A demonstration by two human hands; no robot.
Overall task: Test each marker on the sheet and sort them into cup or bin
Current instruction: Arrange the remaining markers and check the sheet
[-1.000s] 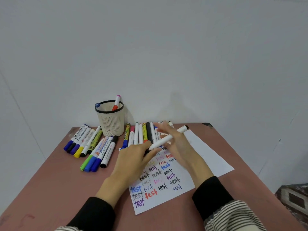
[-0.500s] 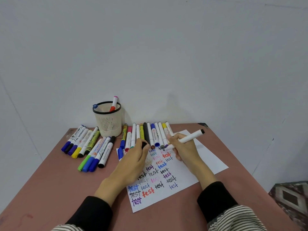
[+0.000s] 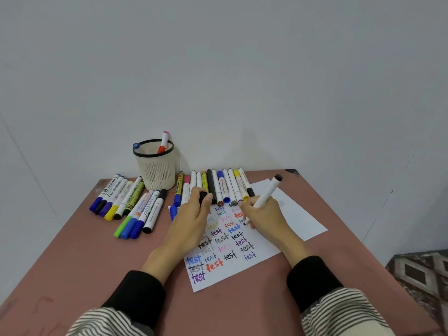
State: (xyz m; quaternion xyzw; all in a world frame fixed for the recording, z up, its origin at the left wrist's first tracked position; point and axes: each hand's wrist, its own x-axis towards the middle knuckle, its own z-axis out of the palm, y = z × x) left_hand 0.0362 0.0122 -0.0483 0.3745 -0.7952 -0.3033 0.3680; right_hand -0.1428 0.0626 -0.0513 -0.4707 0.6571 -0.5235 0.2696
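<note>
**Marker tip on the sheet**

The right hand [image 3: 263, 214] holds a white marker [image 3: 266, 194] in a closed grip, its tip touching the sheet [image 3: 298, 214] on the tabletop [image 3: 72, 258]. The left hand [image 3: 191, 219] curls around a black cap [image 3: 202, 197]. The cup [image 3: 155, 170] stands behind, near the wall.

sleeves [image 3: 334, 309] — black cuffs | black-and-white striped fabric above — both arms
</note>
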